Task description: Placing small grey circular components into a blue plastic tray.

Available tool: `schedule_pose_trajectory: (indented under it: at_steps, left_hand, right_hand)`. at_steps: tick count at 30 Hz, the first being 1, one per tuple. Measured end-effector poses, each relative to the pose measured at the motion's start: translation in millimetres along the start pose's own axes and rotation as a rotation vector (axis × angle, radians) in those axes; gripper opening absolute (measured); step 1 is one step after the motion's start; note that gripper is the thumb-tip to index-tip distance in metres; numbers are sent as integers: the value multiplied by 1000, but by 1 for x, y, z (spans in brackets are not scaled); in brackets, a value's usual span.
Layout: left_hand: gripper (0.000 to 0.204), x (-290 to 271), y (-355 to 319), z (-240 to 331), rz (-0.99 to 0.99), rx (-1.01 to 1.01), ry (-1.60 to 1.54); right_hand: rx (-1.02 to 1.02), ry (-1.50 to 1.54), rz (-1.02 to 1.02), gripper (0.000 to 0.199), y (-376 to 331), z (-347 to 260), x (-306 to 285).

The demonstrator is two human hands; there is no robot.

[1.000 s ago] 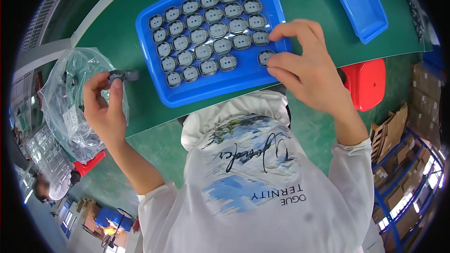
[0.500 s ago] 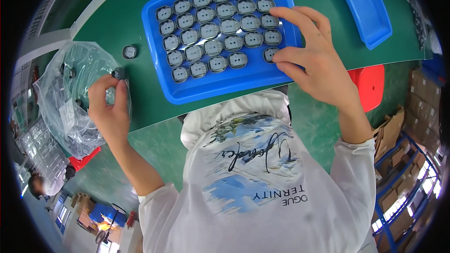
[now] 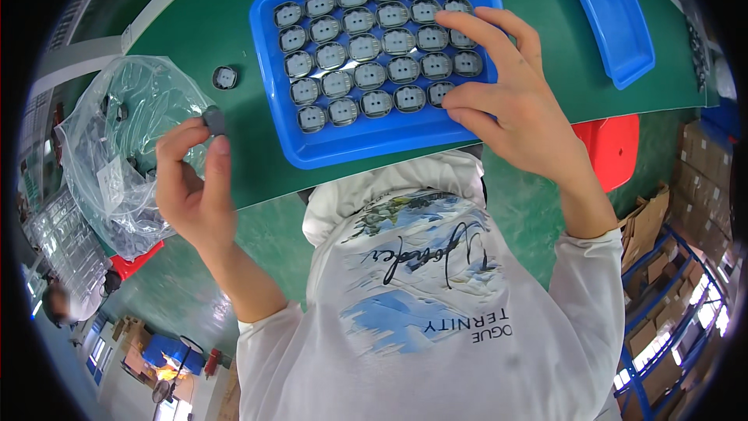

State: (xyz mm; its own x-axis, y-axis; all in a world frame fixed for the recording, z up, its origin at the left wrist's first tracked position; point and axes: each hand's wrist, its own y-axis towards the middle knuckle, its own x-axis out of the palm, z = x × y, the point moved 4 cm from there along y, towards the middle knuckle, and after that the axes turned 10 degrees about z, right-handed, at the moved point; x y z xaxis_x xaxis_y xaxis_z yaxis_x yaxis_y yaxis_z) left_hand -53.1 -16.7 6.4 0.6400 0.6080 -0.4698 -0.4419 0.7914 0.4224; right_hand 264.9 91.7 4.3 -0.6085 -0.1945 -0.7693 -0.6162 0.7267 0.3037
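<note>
I have the left hand (image 3: 191, 183) raised off the counter (image 3: 234, 47) with a small grey round part (image 3: 213, 119) pinched between thumb and fingertips — closed on it, the other fingers curled. The right hand (image 3: 514, 109) is spread wide over the near right corner of the blue tray (image 3: 366, 144), fingertips resting on the round parts (image 3: 366, 47) in the last columns, holding nothing that I can see.

The tray sits ahead of both hands, its rows nearly full; the open pockets appear to lie at the near row, just left of my right fingers. One loose part (image 3: 225, 77) lies on the counter just beyond the left hand, and the clear plastic bag (image 3: 117, 156) of more parts is to that hand's left. A second blue tray (image 3: 612, 19) lies beyond the right hand, well apart.

To do this well, I judge the pinched part should be turned face up like its neighbours before it travels across — then lowered straight into a free pocket. I would let the right hand steady the tray edge and clear its fingers from the pocket.
</note>
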Motion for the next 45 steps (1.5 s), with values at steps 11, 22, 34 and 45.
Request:
schedule_pose_trajectory:
  at_steps: [11,22,34,45]
  left_hand:
    - [14,14,-2,13,-96,29,14]
    - [18,159,-22,118,-518,526,-165]
    - [13,183,-14,121,-743,630,136]
    - [15,183,-9,121,-790,587,112]
  right_hand:
    - [-14,-39,77,17,5,-2,-18]
    - [392,195,565,20,-50,59,-55]
    - [671,97,1148,15,-120,102,-95]
    - [678,131,1144,14,-121,99,-82]
